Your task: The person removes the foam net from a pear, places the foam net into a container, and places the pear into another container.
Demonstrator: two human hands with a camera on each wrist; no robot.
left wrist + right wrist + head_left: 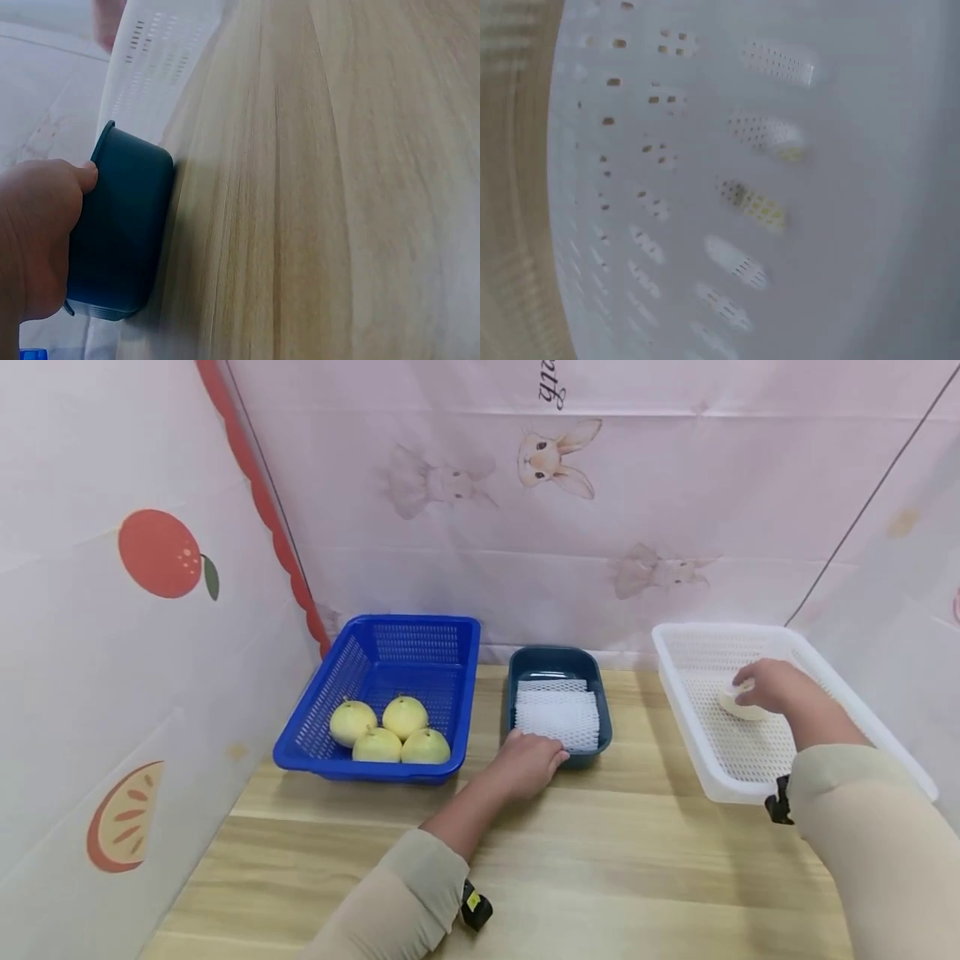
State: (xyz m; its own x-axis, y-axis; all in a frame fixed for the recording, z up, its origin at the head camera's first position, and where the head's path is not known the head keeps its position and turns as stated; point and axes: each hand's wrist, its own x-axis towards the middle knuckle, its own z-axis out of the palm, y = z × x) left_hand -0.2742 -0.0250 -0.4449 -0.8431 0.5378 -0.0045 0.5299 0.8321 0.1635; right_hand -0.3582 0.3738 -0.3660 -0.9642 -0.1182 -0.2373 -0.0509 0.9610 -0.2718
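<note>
My left hand (528, 764) grips the near rim of a dark teal plastic tray (560, 657), the thumb outside the wall in the left wrist view. In the tray lie several white foam net sleeves (557, 720). At the right, my right hand (780, 685) reaches into a white perforated basket (716, 777). Its thumb and fingers hold a pale round fruit (742, 706) low on the basket floor, partly covered by the hand. The right wrist view mostly shows the basket wall (667, 247), with yellowish patches behind its holes.
A blue perforated basket (375, 774) stands at the left with several pale yellow pears (405, 717) at its near end. All the containers sit on a wooden table (600, 860). A printed pink cloth (465, 527) hangs behind, with white cloth sides left and right.
</note>
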